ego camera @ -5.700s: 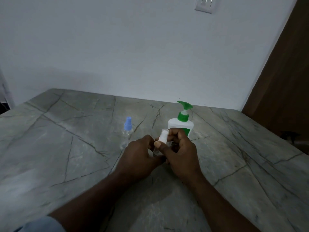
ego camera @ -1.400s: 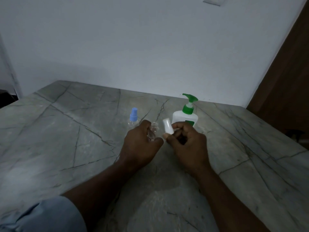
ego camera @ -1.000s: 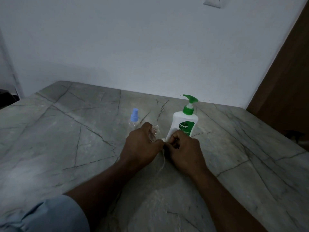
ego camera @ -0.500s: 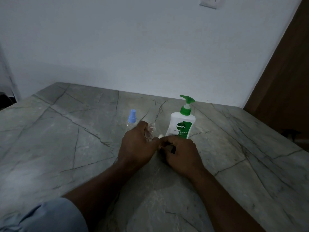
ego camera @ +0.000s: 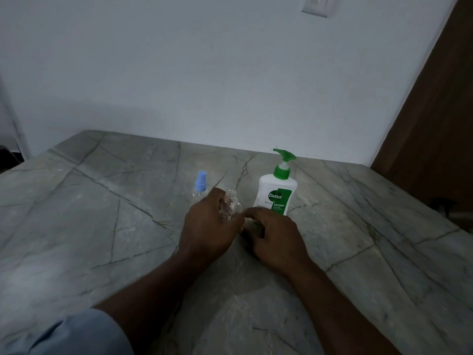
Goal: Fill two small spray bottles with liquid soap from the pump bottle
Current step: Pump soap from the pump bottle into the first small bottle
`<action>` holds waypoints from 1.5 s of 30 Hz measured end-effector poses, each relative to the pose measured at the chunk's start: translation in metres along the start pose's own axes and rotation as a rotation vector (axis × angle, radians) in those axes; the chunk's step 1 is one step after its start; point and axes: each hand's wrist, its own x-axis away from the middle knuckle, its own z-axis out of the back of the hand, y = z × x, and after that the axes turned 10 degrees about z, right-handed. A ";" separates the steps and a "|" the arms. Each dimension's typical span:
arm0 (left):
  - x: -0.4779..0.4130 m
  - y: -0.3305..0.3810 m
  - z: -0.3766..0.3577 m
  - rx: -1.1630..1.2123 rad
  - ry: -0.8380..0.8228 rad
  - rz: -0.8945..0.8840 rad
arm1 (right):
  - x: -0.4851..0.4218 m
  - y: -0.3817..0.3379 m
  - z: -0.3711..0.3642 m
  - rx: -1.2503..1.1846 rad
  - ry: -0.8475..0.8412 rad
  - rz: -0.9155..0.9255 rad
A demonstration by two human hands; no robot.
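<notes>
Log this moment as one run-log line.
left hand grips uncapped clear bottle | right hand low beside it, grasp hidden | blue-capped bottle standing | pump bottle upright

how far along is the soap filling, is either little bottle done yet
Early. Done: the open spray bottle has its top off, neck bare. In hand: the left hand grips it upright on the table; the right hand is down beside it, and whatever it covers is hidden. Left: no soap shows inside it, the blue-capped bottle has its cap on, and the pump bottle stands untouched.
</notes>
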 end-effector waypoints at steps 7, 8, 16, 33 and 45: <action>0.000 -0.001 -0.002 0.028 -0.006 -0.025 | 0.000 -0.003 0.004 0.012 0.241 0.045; 0.000 -0.001 -0.002 0.040 -0.009 -0.041 | 0.000 -0.002 0.006 0.017 0.311 0.051; 0.001 0.016 -0.006 0.152 -0.054 -0.120 | -0.011 0.010 0.033 -0.137 0.816 -0.150; -0.044 0.040 -0.025 0.179 0.012 -0.161 | -0.092 0.014 0.060 -0.417 0.551 -0.081; -0.047 0.038 -0.029 0.328 0.031 -0.027 | -0.129 0.035 0.039 -1.001 0.496 0.029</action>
